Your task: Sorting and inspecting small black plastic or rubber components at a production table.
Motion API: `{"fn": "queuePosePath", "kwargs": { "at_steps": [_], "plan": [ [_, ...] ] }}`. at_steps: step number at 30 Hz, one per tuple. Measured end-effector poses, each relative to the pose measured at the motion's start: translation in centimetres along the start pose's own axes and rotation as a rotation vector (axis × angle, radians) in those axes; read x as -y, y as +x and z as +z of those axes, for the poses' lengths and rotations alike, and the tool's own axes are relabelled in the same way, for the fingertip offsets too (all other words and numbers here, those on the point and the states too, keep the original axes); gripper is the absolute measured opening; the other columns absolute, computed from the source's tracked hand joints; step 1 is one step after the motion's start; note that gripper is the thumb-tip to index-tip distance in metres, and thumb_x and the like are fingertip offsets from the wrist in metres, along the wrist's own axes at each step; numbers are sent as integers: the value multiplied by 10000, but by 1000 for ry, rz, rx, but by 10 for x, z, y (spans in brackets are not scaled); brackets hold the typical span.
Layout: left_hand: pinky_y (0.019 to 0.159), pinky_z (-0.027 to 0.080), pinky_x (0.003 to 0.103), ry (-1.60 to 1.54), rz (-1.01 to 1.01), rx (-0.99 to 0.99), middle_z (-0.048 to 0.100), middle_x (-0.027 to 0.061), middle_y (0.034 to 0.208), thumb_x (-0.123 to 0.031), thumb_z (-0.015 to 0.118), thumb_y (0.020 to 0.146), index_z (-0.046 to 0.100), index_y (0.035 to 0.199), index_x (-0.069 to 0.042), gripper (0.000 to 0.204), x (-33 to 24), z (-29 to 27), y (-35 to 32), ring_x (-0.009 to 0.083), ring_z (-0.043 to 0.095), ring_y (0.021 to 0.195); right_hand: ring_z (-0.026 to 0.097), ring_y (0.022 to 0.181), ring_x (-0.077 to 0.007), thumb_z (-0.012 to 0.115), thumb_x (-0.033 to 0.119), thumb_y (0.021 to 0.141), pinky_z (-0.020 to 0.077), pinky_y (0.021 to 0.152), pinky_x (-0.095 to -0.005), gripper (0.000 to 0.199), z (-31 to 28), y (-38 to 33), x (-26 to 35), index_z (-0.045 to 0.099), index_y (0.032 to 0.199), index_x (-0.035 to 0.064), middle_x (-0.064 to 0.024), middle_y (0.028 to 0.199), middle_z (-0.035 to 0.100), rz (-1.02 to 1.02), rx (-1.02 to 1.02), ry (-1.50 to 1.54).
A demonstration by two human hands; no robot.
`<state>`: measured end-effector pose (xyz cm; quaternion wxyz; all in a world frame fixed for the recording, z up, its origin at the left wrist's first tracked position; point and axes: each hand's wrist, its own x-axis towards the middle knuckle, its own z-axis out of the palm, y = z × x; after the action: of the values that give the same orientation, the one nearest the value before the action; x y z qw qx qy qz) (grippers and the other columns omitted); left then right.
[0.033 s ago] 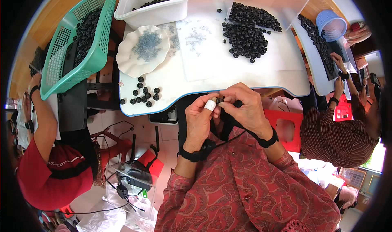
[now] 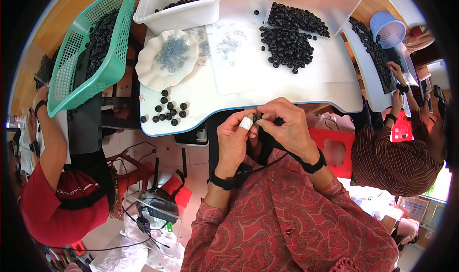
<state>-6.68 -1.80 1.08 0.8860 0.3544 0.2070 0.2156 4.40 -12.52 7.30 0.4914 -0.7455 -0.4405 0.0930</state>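
We pinch a small black ring (image 2: 258,117) between the fingertips of our left hand (image 2: 233,140) and right hand (image 2: 288,126), just off the table's (image 2: 334,88) near edge, so a loosened grip could drop it to the floor.

Small assembly workshop: shared white table (image 2: 306,88), heaped black rings (image 2: 289,35), green basket (image 2: 112,66)

light: bright, even daylight | shadows: soft | focus: sharp centre | edges: fisheye bending, black vignette
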Motion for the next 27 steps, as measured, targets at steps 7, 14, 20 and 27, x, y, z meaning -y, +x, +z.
{"fn": "queuePosePath", "kwargs": {
  "at_steps": [7, 14, 20, 27],
  "plan": [
    [619, 479, 196, 26, 33, -7, 661, 35, 812, -46, 602, 979, 685, 1130, 19, 185, 1, 0, -2, 73, 589, 682, 678, 684, -191, 720, -39, 786, 527, 599, -292, 96, -4, -1, 8, 710, 874, -2, -105, 832, 669, 79, 41, -31],
    [620, 482, 197, 126, 12, 29, 665, 29, 819, -45, 597, 978, 692, 1116, 17, 179, -7, -1, 0, 69, 592, 682, 672, 655, -207, 726, -45, 762, 516, 576, -303, 87, 1, -3, 2, 697, 828, 4, -104, 757, 677, 96, 11, -22],
    [605, 474, 204, 207, 48, 52, 669, 35, 831, -60, 622, 966, 698, 1122, 18, 190, -8, -6, 4, 85, 599, 684, 666, 647, -202, 729, -37, 768, 514, 571, -302, 87, 3, -4, 3, 701, 834, 13, -101, 757, 675, 69, -26, -4],
    [619, 482, 210, 344, 117, 53, 668, 32, 835, -40, 612, 964, 704, 1114, 11, 183, -10, -2, 4, 78, 595, 691, 669, 646, -206, 728, -19, 783, 521, 554, -302, 114, 5, -8, -1, 711, 886, 27, -100, 796, 673, -19, -75, -62]
  ]
}}
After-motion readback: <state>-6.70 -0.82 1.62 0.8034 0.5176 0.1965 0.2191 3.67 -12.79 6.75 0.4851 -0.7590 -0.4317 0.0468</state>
